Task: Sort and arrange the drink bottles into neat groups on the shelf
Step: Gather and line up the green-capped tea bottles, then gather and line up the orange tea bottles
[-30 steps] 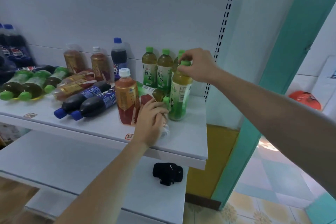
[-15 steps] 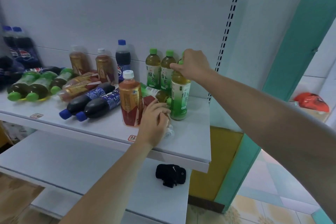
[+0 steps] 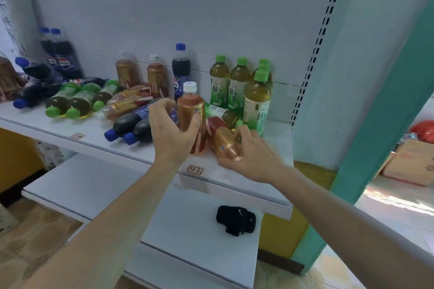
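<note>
My left hand (image 3: pixel 170 129) wraps the upright brown tea bottle (image 3: pixel 191 116) near the shelf (image 3: pixel 277 145) front. At its three o'clock, my right hand (image 3: pixel 249 155) closes on a lying brown bottle (image 3: pixel 223 138), though blur hides how firmly. At one o'clock from there stand the green tea bottles (image 3: pixel 237 84); two cola bottles (image 3: pixel 131 125) lie at nine o'clock.

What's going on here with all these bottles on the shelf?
A person is sorting drink bottles on a white shelf. The left hand grips an upright brown tea bottle with a white cap, and the right hand closes on another brown tea bottle lying on its side. Green tea bottles stand grouped at the back right. To the left, cola bottles and other bottles lie jumbled, not yet sorted.
</note>
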`<control>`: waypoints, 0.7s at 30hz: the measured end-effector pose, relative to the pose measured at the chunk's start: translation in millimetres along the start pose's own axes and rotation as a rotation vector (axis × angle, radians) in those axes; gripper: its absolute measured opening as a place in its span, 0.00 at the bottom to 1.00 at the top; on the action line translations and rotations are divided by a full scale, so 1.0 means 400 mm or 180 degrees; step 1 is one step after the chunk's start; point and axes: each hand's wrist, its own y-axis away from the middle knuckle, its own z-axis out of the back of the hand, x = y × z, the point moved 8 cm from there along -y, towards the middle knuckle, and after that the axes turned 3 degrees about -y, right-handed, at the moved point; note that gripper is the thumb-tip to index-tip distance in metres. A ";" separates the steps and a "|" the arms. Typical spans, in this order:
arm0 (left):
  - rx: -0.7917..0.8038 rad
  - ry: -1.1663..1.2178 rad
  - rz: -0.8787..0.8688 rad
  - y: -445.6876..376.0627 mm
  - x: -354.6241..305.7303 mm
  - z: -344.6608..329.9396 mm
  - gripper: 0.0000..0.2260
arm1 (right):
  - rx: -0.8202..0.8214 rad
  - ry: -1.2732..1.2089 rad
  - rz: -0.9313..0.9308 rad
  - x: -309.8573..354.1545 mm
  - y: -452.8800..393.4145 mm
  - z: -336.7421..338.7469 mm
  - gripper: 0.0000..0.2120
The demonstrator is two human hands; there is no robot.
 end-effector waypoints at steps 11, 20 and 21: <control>0.1520 0.0246 0.0400 -0.092 0.125 -0.084 0.43 | -0.0791 0.0034 0.0143 0.085 -0.029 0.074 0.22; 0.1852 0.0356 0.0352 -0.173 0.219 -0.006 0.42 | -0.0370 0.0259 0.0059 0.262 -0.263 0.135 0.20; 0.1876 0.0400 0.0344 -0.176 0.221 -0.004 0.42 | -0.0302 0.0197 -0.0002 0.270 -0.289 0.130 0.22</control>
